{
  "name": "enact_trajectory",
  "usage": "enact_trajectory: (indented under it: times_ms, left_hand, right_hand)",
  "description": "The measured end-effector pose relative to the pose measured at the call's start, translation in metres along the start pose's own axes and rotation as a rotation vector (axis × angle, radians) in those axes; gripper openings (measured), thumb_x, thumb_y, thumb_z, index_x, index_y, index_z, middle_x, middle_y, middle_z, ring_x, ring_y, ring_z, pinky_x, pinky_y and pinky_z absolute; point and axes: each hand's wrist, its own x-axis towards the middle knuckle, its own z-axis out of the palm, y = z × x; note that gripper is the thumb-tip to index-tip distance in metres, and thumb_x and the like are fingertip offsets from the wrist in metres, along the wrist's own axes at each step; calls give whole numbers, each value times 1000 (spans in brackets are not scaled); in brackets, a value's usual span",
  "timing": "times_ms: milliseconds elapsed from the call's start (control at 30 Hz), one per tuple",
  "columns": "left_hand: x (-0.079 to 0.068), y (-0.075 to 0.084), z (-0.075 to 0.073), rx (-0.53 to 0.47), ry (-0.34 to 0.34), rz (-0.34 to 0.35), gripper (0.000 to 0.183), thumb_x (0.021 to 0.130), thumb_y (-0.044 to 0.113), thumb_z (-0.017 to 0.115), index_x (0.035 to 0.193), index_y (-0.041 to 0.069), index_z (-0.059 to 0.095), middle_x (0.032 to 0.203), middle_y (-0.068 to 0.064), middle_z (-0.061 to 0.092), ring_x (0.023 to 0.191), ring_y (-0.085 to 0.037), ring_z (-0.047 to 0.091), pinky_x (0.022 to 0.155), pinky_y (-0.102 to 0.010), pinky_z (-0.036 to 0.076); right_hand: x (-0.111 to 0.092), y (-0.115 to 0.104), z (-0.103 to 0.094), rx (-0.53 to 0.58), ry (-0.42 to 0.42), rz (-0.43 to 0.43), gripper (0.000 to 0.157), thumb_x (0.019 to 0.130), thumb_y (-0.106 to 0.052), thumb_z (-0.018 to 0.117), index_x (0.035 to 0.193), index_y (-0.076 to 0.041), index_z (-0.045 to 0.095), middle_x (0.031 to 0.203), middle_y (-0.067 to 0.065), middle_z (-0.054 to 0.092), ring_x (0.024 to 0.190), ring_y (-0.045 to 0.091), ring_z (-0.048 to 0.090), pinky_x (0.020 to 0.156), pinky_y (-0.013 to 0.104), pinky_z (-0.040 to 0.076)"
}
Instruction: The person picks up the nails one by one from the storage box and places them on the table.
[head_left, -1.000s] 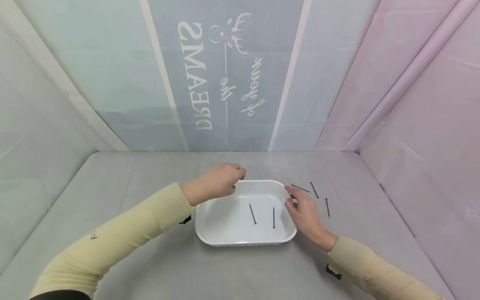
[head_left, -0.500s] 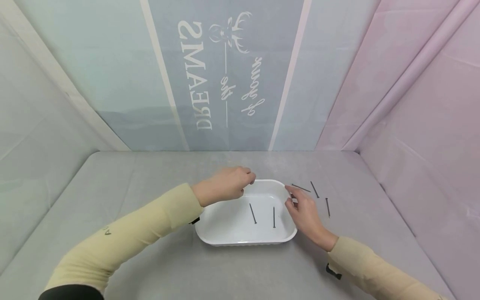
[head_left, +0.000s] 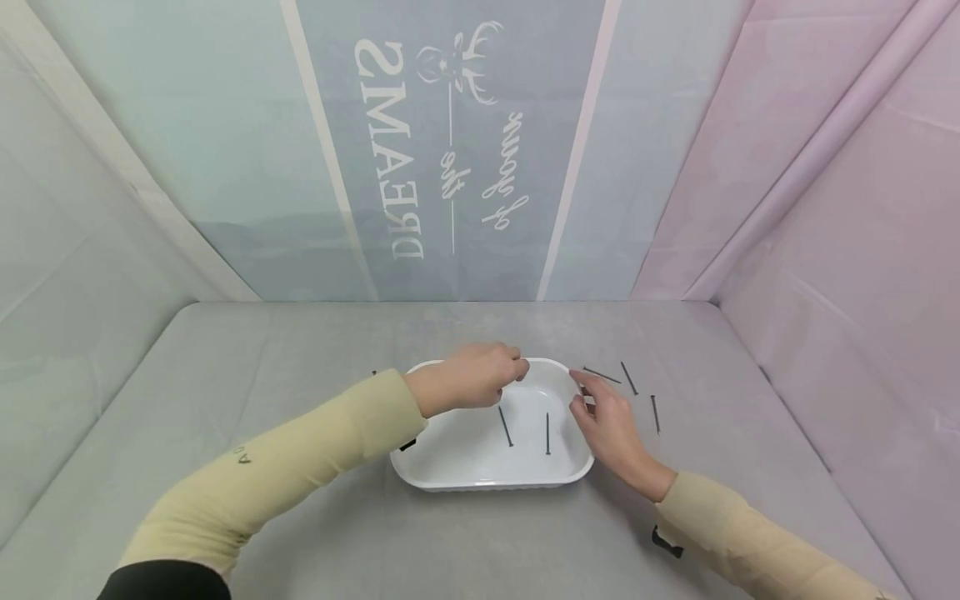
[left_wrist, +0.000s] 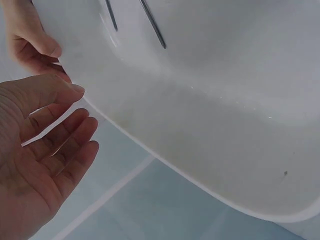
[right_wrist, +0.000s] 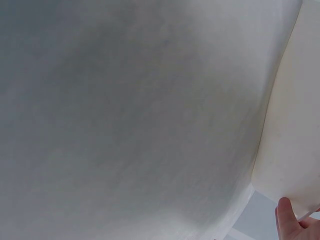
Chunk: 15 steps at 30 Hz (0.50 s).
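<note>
A white tray (head_left: 491,482) stands on the grey table with two dark nails (head_left: 547,435) lying inside it. My right hand (head_left: 615,427) grips the tray's right rim near the far corner; in the right wrist view only part of that hand (right_wrist: 294,225) shows at the lower right. Above the tray's far rim is my left hand (head_left: 480,377). In the left wrist view, the same hand (left_wrist: 50,140) has loosely bent fingers with nothing visible between them, and its thumb tip is close to the rim. Whether it touches the rim, I cannot tell.
On the table just right of the tray lie three more nails, among them one nearly upright in view (head_left: 656,414). A small dark tip (head_left: 374,372) shows beside the left sleeve. Fabric walls enclose the table's back and sides.
My left hand has moved to the right along the tray's far rim, toward the right hand. The right hand, the tray and the nails have stayed in place.
</note>
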Motion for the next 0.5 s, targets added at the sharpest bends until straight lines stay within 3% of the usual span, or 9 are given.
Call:
enact_trajectory:
  times_ms: [500]
  left_hand:
    - [8, 4, 17, -20, -34, 102, 28, 81, 2, 64, 108, 10, 61, 98, 0, 59, 85, -13, 56, 72, -22, 46]
  right_hand:
    - [-4, -2, 3, 9, 16, -1, 38, 85, 2, 48, 123, 3, 52, 119, 21, 55, 99, 33, 59, 74, 34, 52]
